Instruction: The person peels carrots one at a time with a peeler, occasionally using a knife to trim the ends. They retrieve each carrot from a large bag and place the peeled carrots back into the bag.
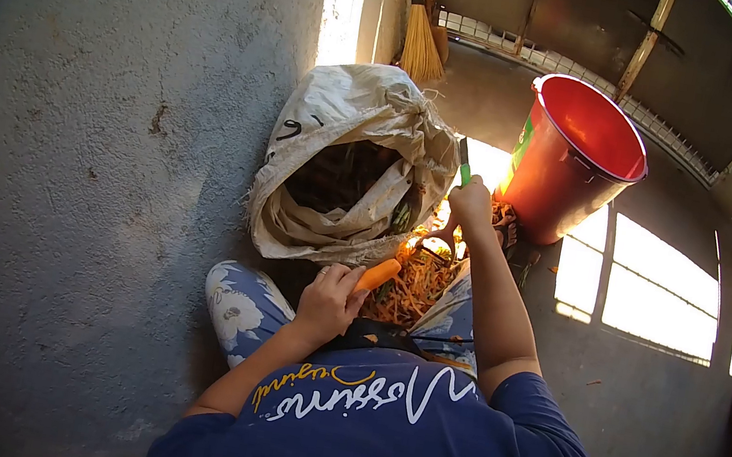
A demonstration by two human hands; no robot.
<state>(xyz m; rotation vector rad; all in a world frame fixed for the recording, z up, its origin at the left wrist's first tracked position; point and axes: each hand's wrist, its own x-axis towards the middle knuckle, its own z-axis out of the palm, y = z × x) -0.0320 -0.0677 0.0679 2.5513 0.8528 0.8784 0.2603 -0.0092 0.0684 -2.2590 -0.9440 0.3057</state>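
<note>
My left hand (330,301) is closed around the thick end of an orange carrot (380,275), its free end pointing up and to the right. My right hand (472,209) is wrapped around a peeler (465,173) whose green handle with a dark end sticks out above the fist. Below that fist, the peeler's forked head overlaps the sunlit peelings, a short way from the carrot tip. A heap of orange carrot peelings (408,295) lies between my legs. Just beyond my left hand stands a large white woven sack (317,115), its mouth gaping and its inside dark.
A tall red bucket (554,177) stands at the right beyond my right hand. Behind the sack, a straw broom (422,44) leans in the corner. A rough grey wall (130,143) runs along the left, and metal panels (581,19) close off the back.
</note>
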